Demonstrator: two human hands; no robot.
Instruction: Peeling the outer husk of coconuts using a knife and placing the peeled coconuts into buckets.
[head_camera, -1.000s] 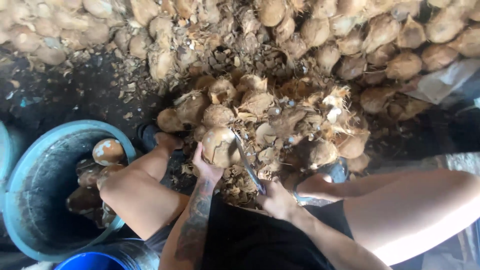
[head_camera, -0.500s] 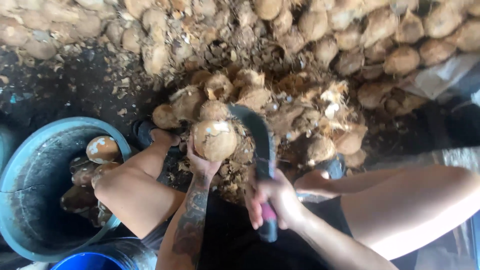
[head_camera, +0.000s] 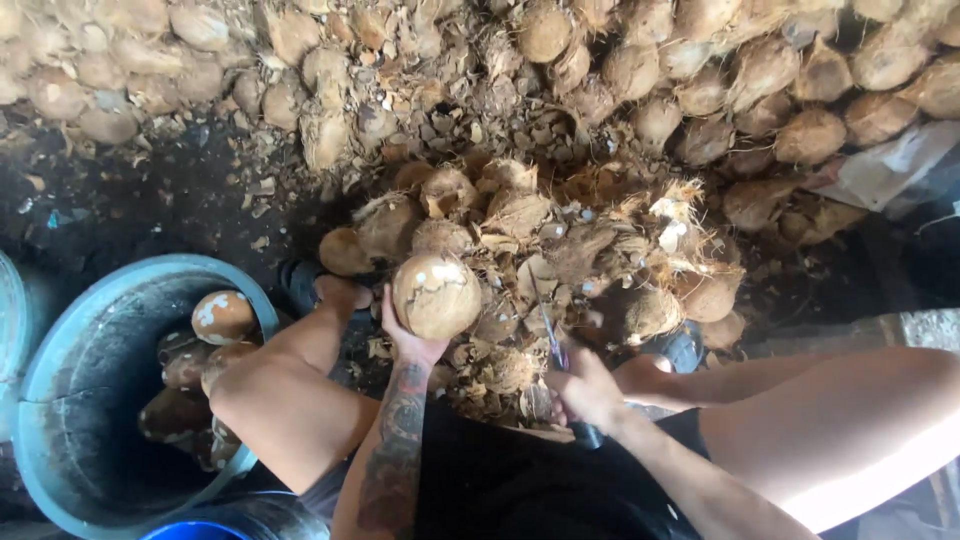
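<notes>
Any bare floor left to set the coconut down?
Dark ground between the blue round tub and the far husk pile is barest. Crowded: husk heap ahead of both hands.

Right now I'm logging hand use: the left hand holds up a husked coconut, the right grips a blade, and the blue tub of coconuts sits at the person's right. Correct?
Not quite. The head view shows the blue tub at the person's left, beside the left knee. The left hand does hold the husked coconut, and the right hand grips the blade.

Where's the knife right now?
In the head view, the knife is in the right hand, blade edge-on, just right of the coconut.
</notes>
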